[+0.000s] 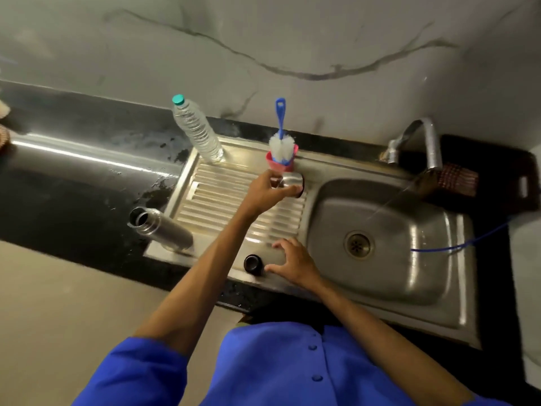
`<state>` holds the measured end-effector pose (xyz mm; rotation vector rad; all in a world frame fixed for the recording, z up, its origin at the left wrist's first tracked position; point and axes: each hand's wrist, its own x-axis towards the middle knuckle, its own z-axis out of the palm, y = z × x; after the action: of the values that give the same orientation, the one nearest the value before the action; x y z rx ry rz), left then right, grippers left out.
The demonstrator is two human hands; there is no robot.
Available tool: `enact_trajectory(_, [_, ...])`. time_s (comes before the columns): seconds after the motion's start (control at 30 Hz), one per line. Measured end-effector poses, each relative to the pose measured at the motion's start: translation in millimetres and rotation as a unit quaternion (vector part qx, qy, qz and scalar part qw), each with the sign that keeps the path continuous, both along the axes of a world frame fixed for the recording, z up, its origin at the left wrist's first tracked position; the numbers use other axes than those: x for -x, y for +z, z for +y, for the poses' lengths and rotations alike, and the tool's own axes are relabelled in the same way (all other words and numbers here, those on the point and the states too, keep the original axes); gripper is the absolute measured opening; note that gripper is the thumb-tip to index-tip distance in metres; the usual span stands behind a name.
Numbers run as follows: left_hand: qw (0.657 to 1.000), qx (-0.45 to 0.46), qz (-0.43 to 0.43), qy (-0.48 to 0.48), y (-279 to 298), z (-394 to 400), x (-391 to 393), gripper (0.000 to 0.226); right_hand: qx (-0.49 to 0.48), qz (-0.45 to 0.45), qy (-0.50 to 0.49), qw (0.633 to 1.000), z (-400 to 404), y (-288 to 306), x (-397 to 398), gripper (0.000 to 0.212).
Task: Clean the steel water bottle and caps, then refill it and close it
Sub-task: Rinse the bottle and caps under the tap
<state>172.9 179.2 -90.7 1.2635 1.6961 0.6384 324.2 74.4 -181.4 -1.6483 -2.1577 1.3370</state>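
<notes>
Two hands are in view over the steel sink unit [181,253]. Left hand [268,190], at frame centre, grips the steel outer cap [289,183], fingers curled round it, just below the pink holder [282,164] that carries the blue-handled bottle brush [281,142]. Right hand [294,262], lower centre, is spread with fingers loosely bent on the drainboard and holds nothing; its thumb lies just beside the small black inner cap [253,263]. Whether thumb and cap touch cannot be told.

Steel water bottle [161,230] stands uncapped at centre left, on the drainboard's corner. A clear plastic bottle [196,130] stands at the upper edge. Tap [421,139], upper right, is running into the basin [389,250].

Judgement: caps are being handled for washing. Recommended practice:
- carry each cap fully under the stream, open side up, then tip out;
- work the brush into the threads;
- hold the wet steel cap firmly, as it is likely slippery;
- keep the black cap away from the drain [357,244].
</notes>
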Motion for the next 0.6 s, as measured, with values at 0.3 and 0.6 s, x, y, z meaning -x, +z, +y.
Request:
enact_trajectory(0.3, [0.998, 0.006, 0.05, -0.036, -28.6, 34.8, -188.3, 0.063, 0.048, 0.044, -0.339, 0.938, 53.1, 33.1, -213.4, 0.02])
enact_trajectory(0.6, [0.992, 0.093, -0.073, 0.04, -36.6, 73.6, -300.4, 0.082, 0.051, 0.113, -0.4, 0.908, 78.4, 41.9, -312.8, 0.019])
